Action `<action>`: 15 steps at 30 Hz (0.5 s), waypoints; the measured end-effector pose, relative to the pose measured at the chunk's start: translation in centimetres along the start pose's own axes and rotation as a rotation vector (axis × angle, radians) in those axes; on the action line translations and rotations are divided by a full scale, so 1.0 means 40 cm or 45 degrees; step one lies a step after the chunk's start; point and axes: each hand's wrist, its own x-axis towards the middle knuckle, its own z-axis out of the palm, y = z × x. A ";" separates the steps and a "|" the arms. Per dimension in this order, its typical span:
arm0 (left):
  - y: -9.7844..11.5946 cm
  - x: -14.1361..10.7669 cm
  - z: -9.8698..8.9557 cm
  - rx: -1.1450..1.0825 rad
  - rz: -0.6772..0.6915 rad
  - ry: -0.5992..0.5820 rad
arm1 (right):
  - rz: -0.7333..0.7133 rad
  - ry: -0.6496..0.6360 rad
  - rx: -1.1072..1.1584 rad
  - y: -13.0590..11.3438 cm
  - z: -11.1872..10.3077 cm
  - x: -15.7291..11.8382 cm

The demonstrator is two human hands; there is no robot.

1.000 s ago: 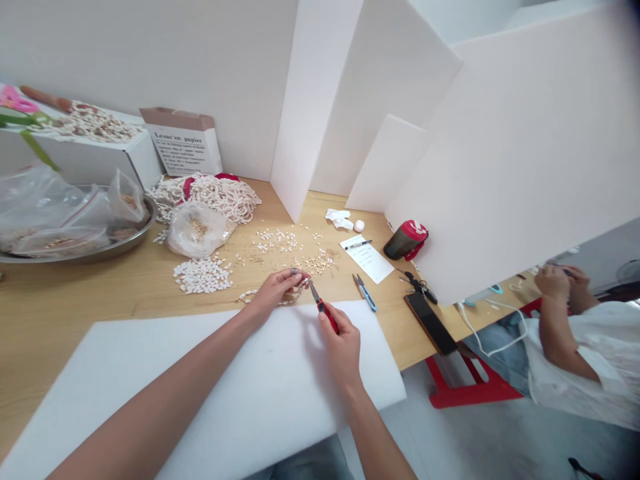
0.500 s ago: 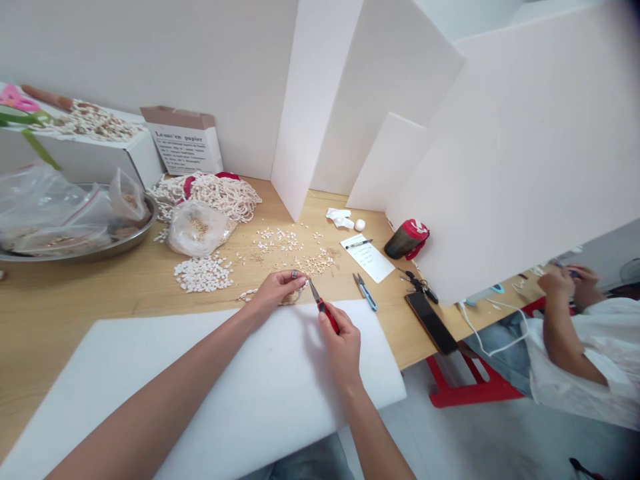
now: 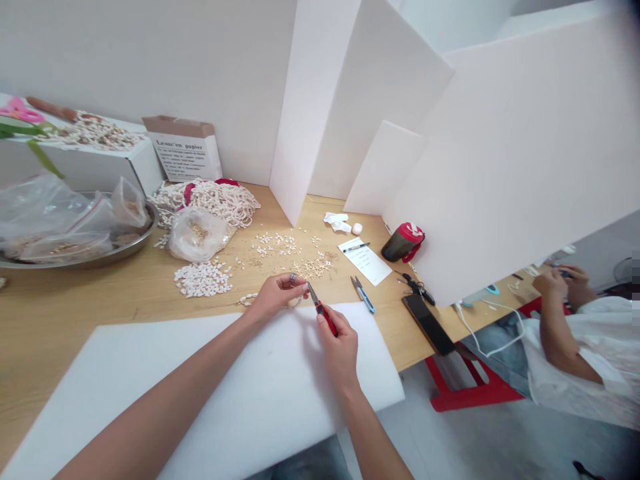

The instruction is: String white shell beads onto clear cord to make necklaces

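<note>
My right hand (image 3: 338, 337) is closed around red-handled pliers (image 3: 325, 316), whose narrow metal jaws point up and left. The jaw tips meet the fingertips of my left hand (image 3: 278, 295), which wears a ring and pinches one end of a beaded strand (image 3: 247, 300). Part of that strand trails onto the table left of the hand, and part shows below the fingers. What lies right at the plier tips is too small to make out. Under both forearms is a white foam sheet (image 3: 240, 387). Small gold pieces (image 3: 316, 265) and white beads (image 3: 203, 279) lie beyond my hands.
Blue thread snips (image 3: 363, 295), a note card (image 3: 373, 267) with a pen, a phone (image 3: 428, 324), keys (image 3: 417, 285) and a dark bottle (image 3: 400, 243) lie to the right. A metal bowl of bags (image 3: 85, 257) stands left. Beyond a white panel (image 3: 510, 160), a co-worker's hands (image 3: 560, 283) are busy.
The view has tilted slightly, so most things sit a little lower. My left fingers have closed more over the strand's end by the plier tips; the right hand keeps its grip.
</note>
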 end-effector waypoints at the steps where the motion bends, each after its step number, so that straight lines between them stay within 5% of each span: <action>1: 0.002 -0.002 0.002 0.020 0.030 0.020 | 0.006 -0.003 -0.004 0.000 0.000 0.000; 15: -0.007 -0.010 0.011 0.329 0.254 0.156 | -0.103 -0.039 -0.191 -0.008 -0.026 0.017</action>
